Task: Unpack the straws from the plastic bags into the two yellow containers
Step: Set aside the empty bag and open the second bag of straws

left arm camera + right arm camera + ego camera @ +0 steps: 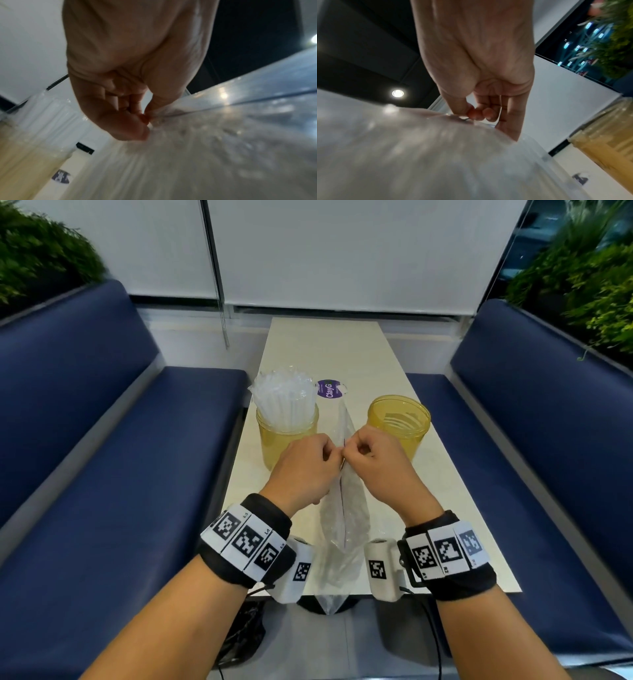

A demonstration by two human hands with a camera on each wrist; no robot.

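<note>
two dark blue cushioned benches were seen on either side of a long pale worktop, with green plants behind the seat backs and white blinds at the far end. a clear plastic bag was held up between the two hands above the near half of the worktop, its lower end hanging past the near edge; its contents could not be made out clearly through the film. on the left side of the worktop a yellow container was stood, filled with a bundle of wrapped white straws that rose well above its rim. a second yellow container was stood on the right side, well apart from the first, with only a few straws lying inside it. a round purple sticker was seen on the worktop beyond and between the two containers. the left hand was placed against the left side of the bag's top seam, and its fingers were curled, with thumb and fingertips pinching the plastic. the right hand was placed just beside it on the right side of the seam, and its fingers were likewise curled and pinching the film. the two hands were nearly touching at the seam. marker-patterned wristbands were worn on both wrists.
</note>
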